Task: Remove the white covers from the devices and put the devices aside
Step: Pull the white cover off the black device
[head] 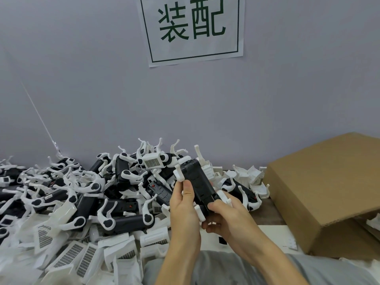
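Black oblong plastic device with white clip arms (199, 182) held tilted in mid-air above table, between 2 hands. Left hand (183, 208) grips its left side, thumb on top face. Right hand (224, 214) pinches its lower end. Behind and left: big pile of black devices with white arms (86, 192). Loose white grilled plastic covers (78, 256) heaped lower left. Brown cardboard box (329, 182) at right.

This is a small assembly workshop. A printed paper sign (192, 27) with green Chinese characters hangs on the plain grey wall (82, 89), a big pile of identical black-and-white devices (86, 192) covers the bench, and a cardboard box (329, 186) stands beside.
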The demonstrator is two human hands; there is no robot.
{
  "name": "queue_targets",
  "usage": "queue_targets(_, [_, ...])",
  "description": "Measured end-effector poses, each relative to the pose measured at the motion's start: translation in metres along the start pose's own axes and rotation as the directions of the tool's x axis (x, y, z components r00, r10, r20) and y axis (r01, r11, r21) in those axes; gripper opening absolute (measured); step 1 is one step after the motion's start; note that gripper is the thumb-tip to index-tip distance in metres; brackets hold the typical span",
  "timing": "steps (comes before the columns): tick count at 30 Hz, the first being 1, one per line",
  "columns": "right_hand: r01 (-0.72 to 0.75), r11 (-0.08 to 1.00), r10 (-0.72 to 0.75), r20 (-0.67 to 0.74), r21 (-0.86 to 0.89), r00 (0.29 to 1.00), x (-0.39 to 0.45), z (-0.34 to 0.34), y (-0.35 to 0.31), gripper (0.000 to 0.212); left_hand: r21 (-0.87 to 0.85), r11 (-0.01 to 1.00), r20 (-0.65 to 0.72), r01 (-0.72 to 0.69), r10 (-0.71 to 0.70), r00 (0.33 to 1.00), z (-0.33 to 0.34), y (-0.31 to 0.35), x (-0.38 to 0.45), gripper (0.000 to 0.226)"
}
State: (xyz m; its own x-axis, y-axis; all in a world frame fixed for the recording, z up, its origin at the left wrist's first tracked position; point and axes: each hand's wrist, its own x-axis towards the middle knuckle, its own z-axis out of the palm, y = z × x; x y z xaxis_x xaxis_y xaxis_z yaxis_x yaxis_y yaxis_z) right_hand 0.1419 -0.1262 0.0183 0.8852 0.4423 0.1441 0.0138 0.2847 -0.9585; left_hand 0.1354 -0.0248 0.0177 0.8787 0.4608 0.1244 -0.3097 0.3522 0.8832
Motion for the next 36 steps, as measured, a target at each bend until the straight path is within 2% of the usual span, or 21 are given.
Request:
queue_targets(3, [-0.006, 1.000, 0.006, 0.001, 0.027, 1.000, 0.000, -0.003, 0.003, 0.017, 0.041, 0.998, 0.034, -0.054, 0.052, 0.998, -0.001, -0.002, -0.002, 0.032])
queue_targets(6, [-0.022, 0.999, 0.022, 0.015, 0.034, 1.000, 0.000, -0.006, 0.005, 0.019, 0.025, 0.999, 0.059, -0.028, 0.026, 0.998, -0.001, 0.001, -0.003, 0.032])
queue_targets(13, [-0.035, 0.996, 0.034, -0.015, -0.086, 0.999, -0.003, -0.002, 0.001, 0.019, 0.051, 0.999, 0.028, -0.018, 0.016, 0.999, -0.002, 0.000, -0.003, 0.030])
queue_targets(18, [-0.039, 0.976, 0.025, -0.070, -0.212, 0.997, -0.003, 0.002, -0.002, 0.017, 0.009, 0.999, 0.045, 0.040, -0.041, 0.998, 0.001, 0.004, -0.005, 0.032])
queue_targets(22, [-0.024, 0.972, 0.015, -0.039, -0.233, 0.999, -0.003, 0.007, 0.000, 0.013, -0.067, 0.991, 0.044, 0.115, -0.112, 0.993, -0.004, 0.006, -0.004, 0.038])
queue_targets(25, [0.000, 0.971, 0.012, 0.047, -0.238, 0.999, -0.004, 0.005, 0.000, 0.028, -0.144, 0.972, 0.038, 0.184, -0.180, 0.983, -0.009, 0.012, -0.004, 0.055])
queue_targets(27, [-0.014, 0.976, 0.033, 0.085, -0.219, 0.996, -0.006, 0.001, -0.002, 0.045, -0.271, 0.945, 0.030, 0.185, -0.183, 0.983, -0.012, 0.020, -0.002, 0.053])
queue_targets(29, [-0.035, 0.979, 0.040, 0.020, -0.203, 0.999, -0.005, -0.004, -0.004, 0.049, -0.438, 0.889, -0.005, 0.134, -0.151, 0.988, -0.016, 0.030, 0.002, 0.041])
queue_targets(31, [-0.036, 0.976, 0.006, -0.139, -0.214, 0.990, -0.002, -0.007, -0.003, 0.028, -0.560, 0.824, -0.026, 0.088, -0.123, 0.992, -0.023, 0.038, 0.005, 0.035])
queue_targets(32, [-0.027, 0.966, -0.029, -0.210, -0.258, 0.977, -0.001, -0.006, -0.001, 0.017, -0.596, 0.799, -0.025, 0.078, -0.115, 0.993, -0.027, 0.040, 0.006, 0.038])
queue_targets(33, [-0.014, 0.944, -0.075, -0.254, -0.331, 0.964, 0.000, -0.006, 0.001, 0.016, -0.615, 0.785, -0.023, 0.075, -0.113, 0.993, -0.030, 0.041, 0.007, 0.042])
queue_targets(36, [0.015, 0.855, -0.174, -0.260, -0.518, 0.950, 0.002, -0.004, 0.011, 0.024, -0.618, 0.783, -0.022, 0.065, -0.101, 0.995, -0.035, 0.041, 0.007, 0.042])
